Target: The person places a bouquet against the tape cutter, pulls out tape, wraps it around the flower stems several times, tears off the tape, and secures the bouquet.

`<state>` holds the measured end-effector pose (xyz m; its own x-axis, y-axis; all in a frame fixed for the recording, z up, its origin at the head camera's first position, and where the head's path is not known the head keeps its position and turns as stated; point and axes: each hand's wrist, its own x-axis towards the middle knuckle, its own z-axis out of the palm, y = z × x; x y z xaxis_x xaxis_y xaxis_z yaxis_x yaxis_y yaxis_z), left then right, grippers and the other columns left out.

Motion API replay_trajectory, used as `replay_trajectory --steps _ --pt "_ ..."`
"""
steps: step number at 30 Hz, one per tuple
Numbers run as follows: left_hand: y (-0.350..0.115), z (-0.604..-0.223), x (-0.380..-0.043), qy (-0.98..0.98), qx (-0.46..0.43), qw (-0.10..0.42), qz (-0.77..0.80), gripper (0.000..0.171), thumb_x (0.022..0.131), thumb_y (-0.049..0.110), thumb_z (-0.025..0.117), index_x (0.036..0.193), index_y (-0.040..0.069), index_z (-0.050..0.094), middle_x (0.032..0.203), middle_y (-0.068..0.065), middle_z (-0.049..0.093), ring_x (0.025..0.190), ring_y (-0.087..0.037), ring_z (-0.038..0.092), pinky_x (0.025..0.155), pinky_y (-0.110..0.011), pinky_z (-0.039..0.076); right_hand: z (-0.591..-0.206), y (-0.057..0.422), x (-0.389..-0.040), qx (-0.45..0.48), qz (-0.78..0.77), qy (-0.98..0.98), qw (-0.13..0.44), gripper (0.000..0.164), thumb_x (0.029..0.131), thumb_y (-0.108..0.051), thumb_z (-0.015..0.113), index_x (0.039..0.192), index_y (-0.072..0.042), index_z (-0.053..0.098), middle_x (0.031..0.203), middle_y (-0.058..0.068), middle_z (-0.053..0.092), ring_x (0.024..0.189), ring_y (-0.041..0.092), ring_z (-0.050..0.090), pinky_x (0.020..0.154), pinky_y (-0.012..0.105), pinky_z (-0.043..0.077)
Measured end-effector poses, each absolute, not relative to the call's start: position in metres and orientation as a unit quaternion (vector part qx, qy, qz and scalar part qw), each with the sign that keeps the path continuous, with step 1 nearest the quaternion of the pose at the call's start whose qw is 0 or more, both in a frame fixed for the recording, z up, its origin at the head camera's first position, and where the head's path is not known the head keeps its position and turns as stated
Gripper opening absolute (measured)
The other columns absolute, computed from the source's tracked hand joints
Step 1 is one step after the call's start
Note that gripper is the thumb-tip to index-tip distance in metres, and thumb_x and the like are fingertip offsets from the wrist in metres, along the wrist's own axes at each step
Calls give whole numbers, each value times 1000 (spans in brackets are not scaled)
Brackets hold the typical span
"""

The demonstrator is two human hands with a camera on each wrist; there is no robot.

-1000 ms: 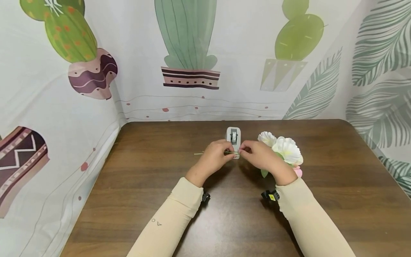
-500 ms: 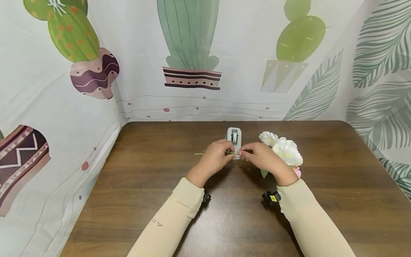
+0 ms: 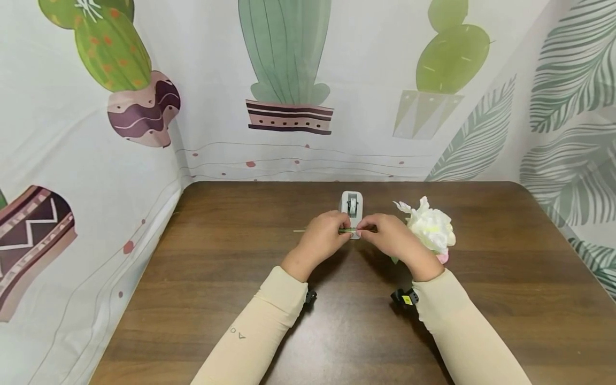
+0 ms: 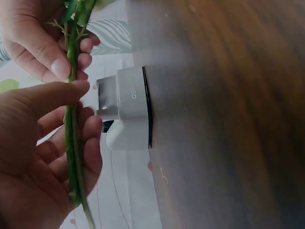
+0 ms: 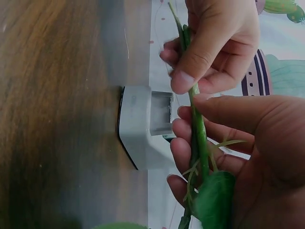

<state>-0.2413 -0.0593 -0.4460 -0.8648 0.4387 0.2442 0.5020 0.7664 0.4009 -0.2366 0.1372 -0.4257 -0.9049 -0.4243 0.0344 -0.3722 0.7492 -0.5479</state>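
Observation:
Both hands pinch a small bundle of thin green artificial flower stems (image 5: 201,143) held level in front of the tape dispenser (image 3: 352,218). My left hand (image 3: 321,235) grips the bare end, whose thin tips stick out to its left in the head view. Close beside it, thumbs nearly meeting, my right hand (image 3: 387,232) holds the stems nearer the leaves. A green leaf (image 5: 217,198) hangs by the right palm. Beyond the right wrist show white blossoms (image 3: 430,227) and a bit of pink petal (image 3: 443,257); the stems between are hidden by the hand.
The grey-white tape dispenser stands on the brown wooden table (image 3: 231,267), directly behind the hands. A white cloth backdrop (image 3: 366,155) printed with cacti and leaves rises at the table's back and left edges.
The white blossoms have turned, their petals now more edge-on, as the stems rolled between the fingers. My right hand has shifted slightly closer to the left. The dispenser stays in place.

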Motion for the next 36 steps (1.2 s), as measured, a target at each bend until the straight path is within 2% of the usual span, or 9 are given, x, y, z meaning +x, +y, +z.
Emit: replay_trajectory --steps 5,18,29,36 --pt "-60 -446 -241 -943 -248 54 -217 7 92 22 73 91 15 73 85 3 71 72 -11 57 69 -30 50 -425 135 -236 -210 -281 935 43 10 96 -18 66 100 -12 74 102 7 74 96 24 68 87 46 53" --pt "-59 -444 -243 -937 -256 3 -237 19 97 26 68 104 12 78 101 -2 74 88 -14 67 82 -33 54 -427 133 -236 -195 -288 936 53 9 96 -17 67 100 -11 73 105 10 72 100 27 69 87 47 54" --pt "-59 -449 -243 -941 -254 26 -223 16 95 29 71 99 15 78 97 0 75 88 -13 69 80 -32 56 -431 133 -234 -200 -268 942 24 7 93 -17 71 97 -11 71 102 11 69 98 30 68 87 48 52" --pt "-58 -449 -242 -944 -247 22 -217 18 96 29 70 104 15 78 102 0 75 93 -14 70 83 -33 56 -433 131 -235 -208 -252 945 5 6 92 -15 72 95 -11 69 98 9 67 93 28 67 83 45 53"
